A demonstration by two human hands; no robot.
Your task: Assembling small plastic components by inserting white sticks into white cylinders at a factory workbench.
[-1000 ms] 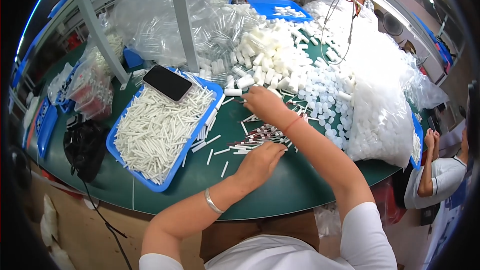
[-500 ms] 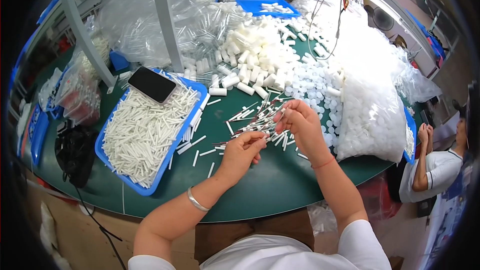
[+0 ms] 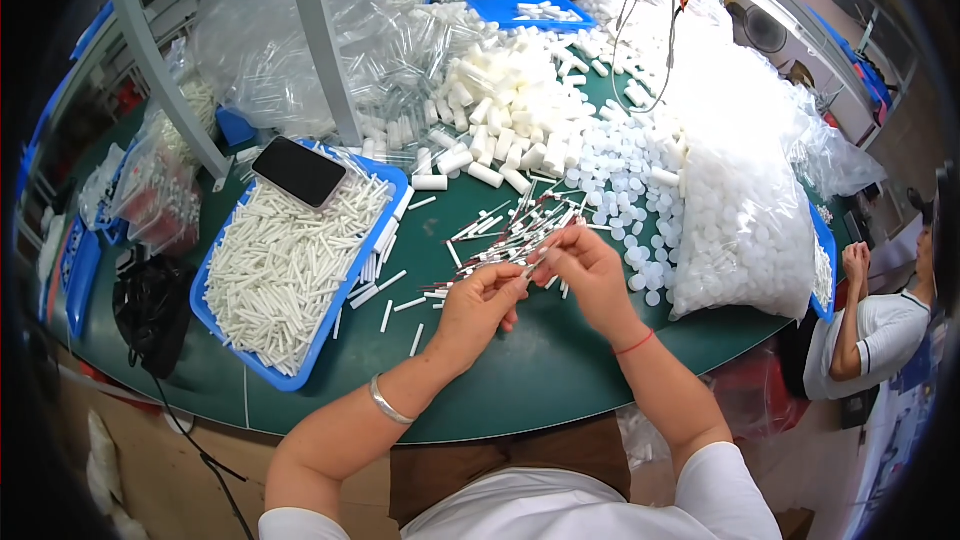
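Observation:
My left hand and my right hand meet over the green table, fingertips almost together. Both pinch at a small thin white stick; the fingers cover most of it. Just beyond them lies a loose heap of thin dark-red rods with white sleeves. Several loose white sticks lie left of my left hand. Farther left, a blue tray is filled with short white sticks, and a black phone rests on its far end.
White foam cylinders pile up at the back. Translucent discs spread beside a bulging clear bag on the right. Grey posts rise at the back left. A dangling wire hangs there. People sit across and at right.
My right hand has come down and left from above the rod heap to my left hand's fingertips. My left hand has barely moved.

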